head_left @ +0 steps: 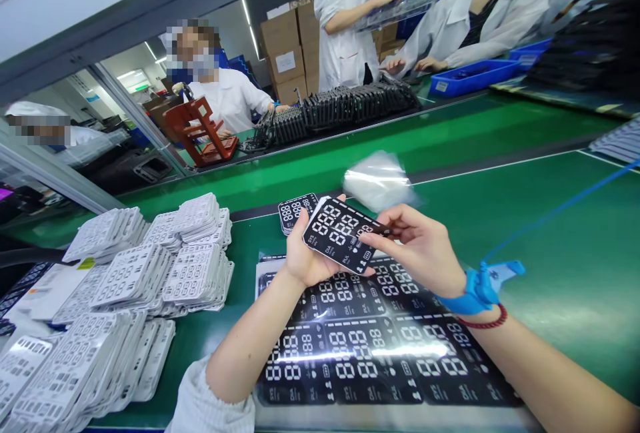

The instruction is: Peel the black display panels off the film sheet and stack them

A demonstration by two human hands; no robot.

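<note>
A black display card (340,233) printed with white digits is being held above the green desk (525,220), its long axis running between the wearer's two hands and sloping down toward the right. The left hand (303,256) is cradling the card's left end from beneath, thumb along the edge; the right hand (425,243) is pinching the opposite end between thumb and fingers. Both are touching it, so neither is nearer. A small stack of matching cards (299,212) is lying just beyond the left hand, nearer to it than to the right.

Counting: one card is showing on top in the grasp; I cannot tell whether others are layered under it. Below, a glossy printed sheet (370,360) is showing three panels in its near row; the hands are partly covering the row behind. One crumpled clear plastic film (377,180) is resting beyond. White frames (200,273) are standing in overlapping piles at left, too many to count. Four co-workers (345,26) are appearing opposite.
</note>
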